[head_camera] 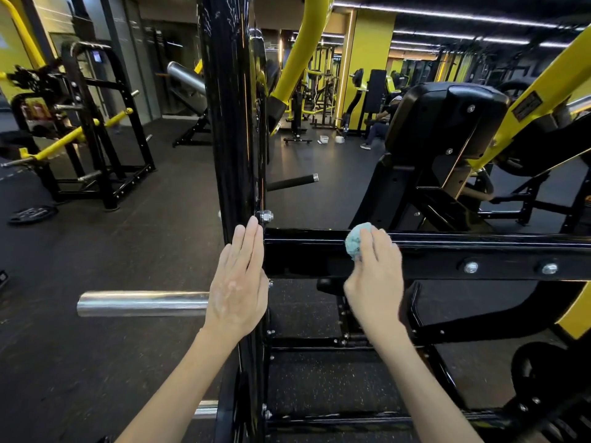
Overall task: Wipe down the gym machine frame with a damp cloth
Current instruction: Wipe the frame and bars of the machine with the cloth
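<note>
Black upright post (228,139) bears our left hand (238,282), laid flat with fingers straight. Right of it, our right hand (374,276) grips a balled pale-blue cloth (355,240) against the horizontal crossbar (495,251). Beyond the hands stands a black pad (441,123).

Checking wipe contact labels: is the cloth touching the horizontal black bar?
Touching. The head view shows the right hand holding the balled cloth against the top edge of the horizontal black bar, with no gap between them.
</note>
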Motion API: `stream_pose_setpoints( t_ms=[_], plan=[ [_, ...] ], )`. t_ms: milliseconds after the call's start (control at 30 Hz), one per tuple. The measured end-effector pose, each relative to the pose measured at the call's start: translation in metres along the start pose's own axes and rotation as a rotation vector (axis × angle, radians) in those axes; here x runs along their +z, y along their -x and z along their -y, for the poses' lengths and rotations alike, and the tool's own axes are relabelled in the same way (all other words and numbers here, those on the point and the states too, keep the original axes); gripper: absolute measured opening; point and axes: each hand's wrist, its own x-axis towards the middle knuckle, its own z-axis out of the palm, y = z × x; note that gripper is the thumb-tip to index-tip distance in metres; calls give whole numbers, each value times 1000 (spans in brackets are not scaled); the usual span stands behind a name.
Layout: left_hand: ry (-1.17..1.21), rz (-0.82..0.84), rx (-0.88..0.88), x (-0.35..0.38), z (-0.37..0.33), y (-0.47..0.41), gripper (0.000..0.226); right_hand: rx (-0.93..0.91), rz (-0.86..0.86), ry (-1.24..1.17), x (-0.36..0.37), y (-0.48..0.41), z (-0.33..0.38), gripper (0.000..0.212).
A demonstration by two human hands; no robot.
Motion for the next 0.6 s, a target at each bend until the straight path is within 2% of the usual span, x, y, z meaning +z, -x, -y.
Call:
stream_pose_setpoints(
  t_ms=[67,167,267,367,600],
  plan=[
    [-5,0,-9,1,-3,0,77,-61,65,-46,1,-5,31,51],
    [10,0,-24,0,-4,1,74,-274,224,-86,8,-3,81,57],
    [17,9,-30,-2,-3,1,72,-364,239,-62,16,1,95,66],
    [-10,15,-30,-5,-8,0,68,-385,235,-14,10,-1,64,86],
    [-8,115,14,9,-39,-12,65,-172,95,75,-23,-2,-63,79]
  ],
)
